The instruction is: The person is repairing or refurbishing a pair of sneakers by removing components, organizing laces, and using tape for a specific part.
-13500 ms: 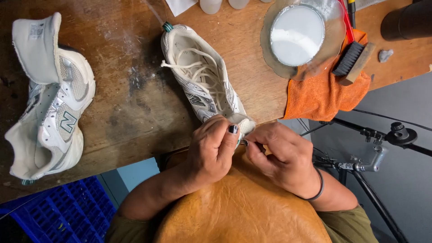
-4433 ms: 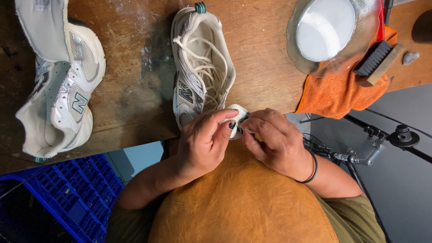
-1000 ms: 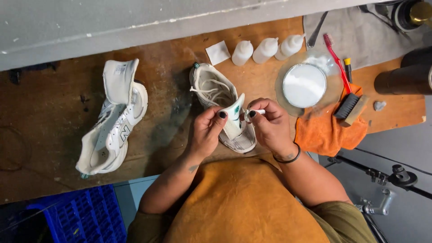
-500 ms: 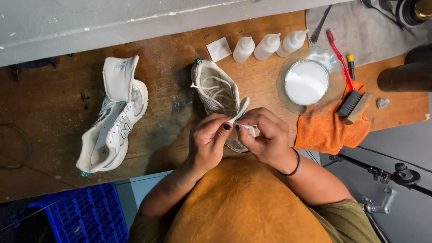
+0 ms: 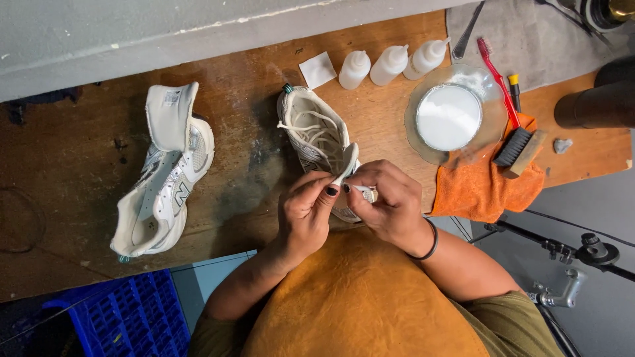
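A white sneaker with loose laces lies on the wooden table, its heel end toward me. My left hand pinches the shoe's tongue at the near end. My right hand is closed on the same tongue and lace area from the right side; the exact lace it grips is hidden under the fingers. A second white sneaker with its tongue pulled up lies apart at the left.
Three small white squeeze bottles stand at the back. A glass bowl of white liquid, a red toothbrush, a black brush and an orange cloth sit at the right. A blue crate is below left.
Over the frames the view pulled back from a close look. In the last second my hands lowered from holding the tongue up to working low at the shoe's near end.
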